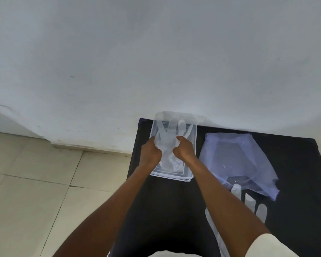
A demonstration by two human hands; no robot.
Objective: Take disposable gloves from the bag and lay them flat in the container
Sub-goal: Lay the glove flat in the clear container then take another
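A clear plastic container [193, 145] stands on the black table, against the wall. Inside it lies a thin translucent glove [167, 141], its fingers pointing at the wall. My left hand [150, 153] grips the glove's left edge, and my right hand [183, 150] grips its right edge, both inside the container. To the right lies the pale blue plastic bag [239, 160], open and flattened. Another translucent glove [248, 201] lies on the table below the bag, partly hidden by my right forearm.
The black table [295, 182] reaches from the container to the right edge of view. A white wall runs behind it. Beige floor tiles [35, 191] lie to the left of the table.
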